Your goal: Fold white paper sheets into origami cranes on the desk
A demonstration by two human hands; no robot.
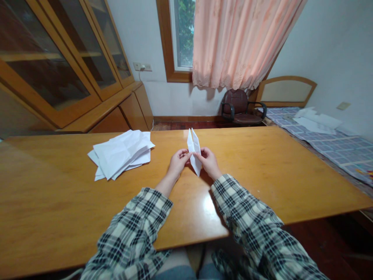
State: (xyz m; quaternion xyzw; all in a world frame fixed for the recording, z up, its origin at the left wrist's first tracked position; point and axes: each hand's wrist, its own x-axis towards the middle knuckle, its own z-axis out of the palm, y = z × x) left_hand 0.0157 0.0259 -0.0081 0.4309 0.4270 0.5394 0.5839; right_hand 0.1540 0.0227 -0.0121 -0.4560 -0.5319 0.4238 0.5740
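Observation:
Between my two hands, just above the wooden table [247,167], is a folded piece of white paper [194,142]. It is long and narrow, with two pointed tips at the far end and one point toward me. My left hand [178,161] pinches its left edge near the middle. On the opposite edge, my right hand [210,161] grips it with the thumb on top. Both thumbs nearly meet on the paper, and some fingers are hidden behind it. To the left lies a loose stack of creased white paper sheets [122,151].
A glass-door cabinet [72,101] stands beyond the table on the left. Past the far edge are a brown armchair [237,107] and a pink curtain [233,46]. On the right, a bed [320,136] with a checked cover holds more white paper [316,120].

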